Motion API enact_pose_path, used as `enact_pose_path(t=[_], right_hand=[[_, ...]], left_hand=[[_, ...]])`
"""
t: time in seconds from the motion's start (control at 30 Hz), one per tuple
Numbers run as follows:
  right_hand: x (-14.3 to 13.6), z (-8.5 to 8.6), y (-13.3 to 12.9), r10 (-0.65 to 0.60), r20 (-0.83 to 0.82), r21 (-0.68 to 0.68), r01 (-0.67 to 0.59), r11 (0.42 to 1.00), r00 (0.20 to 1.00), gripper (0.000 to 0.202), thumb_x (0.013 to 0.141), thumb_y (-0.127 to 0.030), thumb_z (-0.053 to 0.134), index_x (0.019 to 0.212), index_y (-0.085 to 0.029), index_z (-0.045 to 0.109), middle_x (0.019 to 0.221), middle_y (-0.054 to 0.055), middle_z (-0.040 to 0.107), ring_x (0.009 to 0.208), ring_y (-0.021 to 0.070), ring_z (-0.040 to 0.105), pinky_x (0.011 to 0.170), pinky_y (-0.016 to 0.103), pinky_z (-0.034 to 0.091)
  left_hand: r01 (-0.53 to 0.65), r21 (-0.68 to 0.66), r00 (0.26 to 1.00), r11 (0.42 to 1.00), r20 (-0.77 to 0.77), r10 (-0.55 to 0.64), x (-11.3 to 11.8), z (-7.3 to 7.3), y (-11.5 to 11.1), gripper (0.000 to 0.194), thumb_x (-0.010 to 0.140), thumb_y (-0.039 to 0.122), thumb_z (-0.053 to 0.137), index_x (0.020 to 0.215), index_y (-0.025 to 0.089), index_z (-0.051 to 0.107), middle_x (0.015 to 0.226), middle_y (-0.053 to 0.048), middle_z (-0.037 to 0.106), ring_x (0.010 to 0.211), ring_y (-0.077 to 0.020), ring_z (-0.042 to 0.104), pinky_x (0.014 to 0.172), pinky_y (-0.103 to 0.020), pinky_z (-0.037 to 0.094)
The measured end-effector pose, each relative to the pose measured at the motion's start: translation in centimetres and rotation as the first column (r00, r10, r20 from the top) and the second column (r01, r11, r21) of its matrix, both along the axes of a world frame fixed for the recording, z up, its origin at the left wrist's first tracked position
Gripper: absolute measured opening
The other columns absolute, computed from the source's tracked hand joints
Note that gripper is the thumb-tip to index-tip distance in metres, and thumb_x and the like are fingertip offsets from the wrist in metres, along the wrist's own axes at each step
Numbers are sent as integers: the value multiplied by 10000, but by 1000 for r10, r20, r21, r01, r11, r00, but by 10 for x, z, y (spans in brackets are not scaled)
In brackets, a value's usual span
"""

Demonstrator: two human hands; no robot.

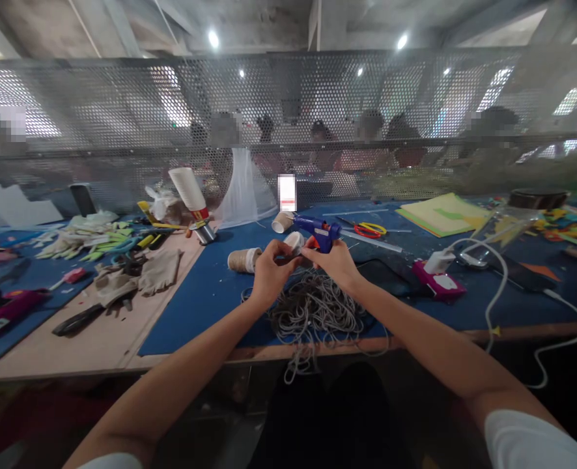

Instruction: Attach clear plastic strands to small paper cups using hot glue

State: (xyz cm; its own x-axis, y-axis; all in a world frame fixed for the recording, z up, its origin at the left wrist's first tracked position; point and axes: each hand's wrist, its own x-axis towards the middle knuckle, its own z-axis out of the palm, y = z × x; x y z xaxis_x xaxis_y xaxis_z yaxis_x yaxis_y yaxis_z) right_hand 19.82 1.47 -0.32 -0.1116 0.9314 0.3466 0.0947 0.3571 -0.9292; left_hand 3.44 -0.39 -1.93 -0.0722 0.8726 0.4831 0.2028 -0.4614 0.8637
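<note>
Both my hands meet above the blue mat, around a small white paper cup [295,241]. My left hand [273,268] is closed on the cup's near left side, thumb and fingers pinching. The fingertips of my right hand [335,262] press together at the cup's right side, where a bit of grey cord seems to lie; the fingers partly hide it. Just beyond the right hand is a blue glue gun [320,230]. A loose heap of grey cord [318,309] spreads below my hands and hangs over the table edge. To the left lies a cord-wrapped cup [243,260].
Another cup [282,223] lies behind. Scissors [370,229] and clear glue sticks [374,242] are at right, near a magenta power strip [437,280] with a white cable. Stacked paper cups [188,189], gloves [159,272] and a black-handled tool [78,319] are left. A perforated metal screen [298,98] stands behind.
</note>
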Motion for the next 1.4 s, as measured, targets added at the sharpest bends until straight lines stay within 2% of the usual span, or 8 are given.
enact_pose_path(t=[0.2,0.3,0.4,0.5,0.67,0.9,1.4], right_hand=[[-2,3,-3,14,23,-4,-14,1000,1000,206,759,-374,718,820,-190,648,611,-36,607,489,110,543,540,262,474],[2,6,-5,17,47,40,-19,999,999,231,822,-415,683,864,-190,656,594,-33,606,504,121,563,570,265,485],[10,5,-8,-7,95,117,-5,993,995,310,898,-489,612,936,-187,672,666,-3,659,531,127,587,611,274,501],[20,2,-12,-23,182,177,-9,984,983,366,911,-539,597,1015,-198,683,747,12,693,569,139,614,653,288,513],[28,-3,-16,-58,334,258,-32,966,941,373,910,-570,604,892,-202,662,666,5,641,612,172,626,681,309,504],[27,-10,-12,-148,418,433,-54,900,897,322,935,-526,598,849,-216,578,803,28,628,743,188,597,681,306,442],[28,-13,-12,-164,469,389,-37,920,868,325,932,-556,577,883,-237,604,833,31,642,776,203,592,725,328,443]], left_hand=[[-15,10,1000,1000,4,14,3,3,-3,144,760,262,732,795,174,623,790,-4,642,751,-139,596,691,-244,489],[-14,0,1000,1000,24,14,0,4,-1,135,765,251,732,796,172,627,771,1,639,730,-132,587,667,-235,470],[-1,-30,996,1000,94,4,-7,2,5,160,765,269,747,796,172,623,732,12,617,681,-120,565,639,-231,457],[39,-41,974,998,226,-29,-13,1,10,182,753,291,764,805,173,636,759,11,620,692,-119,573,666,-241,492],[41,-87,934,995,358,-7,-18,5,14,226,698,305,802,779,174,636,730,19,611,677,-115,576,674,-246,529],[29,-108,917,994,399,17,-18,8,13,246,675,296,819,779,170,636,749,12,619,701,-118,592,696,-253,552],[23,-59,936,998,353,-1,-20,2,15,239,725,321,792,819,178,624,771,15,625,696,-111,606,705,-258,559]])
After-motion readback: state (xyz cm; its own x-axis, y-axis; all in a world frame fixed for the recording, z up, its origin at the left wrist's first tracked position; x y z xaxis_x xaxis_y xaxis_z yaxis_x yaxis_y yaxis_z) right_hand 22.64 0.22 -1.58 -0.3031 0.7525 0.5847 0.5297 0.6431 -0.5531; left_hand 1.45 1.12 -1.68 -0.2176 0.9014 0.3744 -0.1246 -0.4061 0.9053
